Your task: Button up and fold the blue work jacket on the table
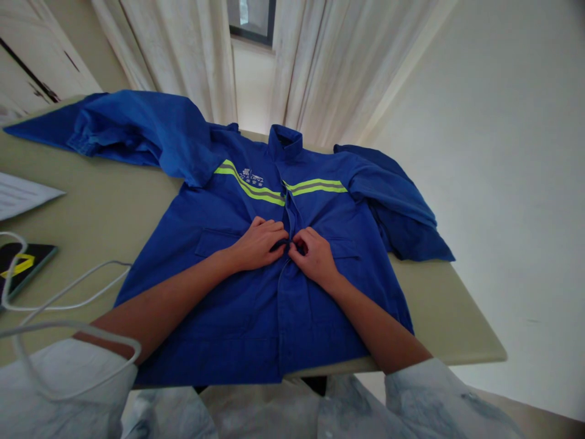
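Note:
A blue work jacket [219,329] lies spread front side up, its collar [286,143] at the far end. Yellow-green and grey reflective bands [317,186] cross the chest, with white lettering above the left one. At the middle of the front opening my left hand [260,242] pinches the fabric edge between thumb and fingers. Close beside it, almost touching, my right hand [315,253] pinches the other side of the front placket [287,292]. Whether a button sits between the fingertips is hidden. Both sleeves lie out to the sides, the left one bent.
The jacket rests on a beige table [457,317] whose right corner is near the wall. On the left lie a white paper [27,194], a black item with a yellow mark [34,268] and a looping white cable [91,303]. Curtains [192,55] hang behind.

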Demonstrator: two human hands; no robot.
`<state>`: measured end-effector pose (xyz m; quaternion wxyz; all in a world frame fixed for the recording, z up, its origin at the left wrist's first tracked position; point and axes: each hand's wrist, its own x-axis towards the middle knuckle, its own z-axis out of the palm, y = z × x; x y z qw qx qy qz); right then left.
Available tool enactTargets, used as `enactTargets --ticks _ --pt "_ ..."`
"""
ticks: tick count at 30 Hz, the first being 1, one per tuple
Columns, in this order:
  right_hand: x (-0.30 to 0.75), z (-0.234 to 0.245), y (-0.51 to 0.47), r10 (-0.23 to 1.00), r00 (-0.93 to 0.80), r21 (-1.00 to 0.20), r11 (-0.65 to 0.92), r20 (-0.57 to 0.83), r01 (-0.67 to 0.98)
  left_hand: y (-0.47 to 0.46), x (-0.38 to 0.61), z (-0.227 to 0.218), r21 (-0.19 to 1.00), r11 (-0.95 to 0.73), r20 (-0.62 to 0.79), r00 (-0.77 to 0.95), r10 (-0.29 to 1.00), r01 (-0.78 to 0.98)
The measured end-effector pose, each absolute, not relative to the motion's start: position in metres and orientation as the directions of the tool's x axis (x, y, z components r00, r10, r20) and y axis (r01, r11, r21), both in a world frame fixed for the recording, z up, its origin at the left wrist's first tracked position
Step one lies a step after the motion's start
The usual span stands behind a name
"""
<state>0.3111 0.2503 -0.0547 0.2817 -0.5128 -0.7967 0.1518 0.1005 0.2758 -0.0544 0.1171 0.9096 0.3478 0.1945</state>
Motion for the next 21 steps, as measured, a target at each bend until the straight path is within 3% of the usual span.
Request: enactTargets --ticks 10,16,21 --pt "0.305 -0.052 0.241 0.918 -0.282 -0.416 0.380 0.279 0.826 0.280 0.098 -0.049 0.390 -0.758 0.271 0.722 0.637 0.523" --pt "0.311 -0.056 0.249 0.907 -0.303 -0.502 0.415 0.291 0.759 0.278 0.101 -0.051 0.352 -0.710 0.251 0.669 0.699 0.610" --pt "0.314 -0.057 0.251 0.908 -0.291 -0.552 0.415 0.301 0.724 0.280 0.098 -0.055 0.374 -0.738 0.286 0.687 0.668 0.562"
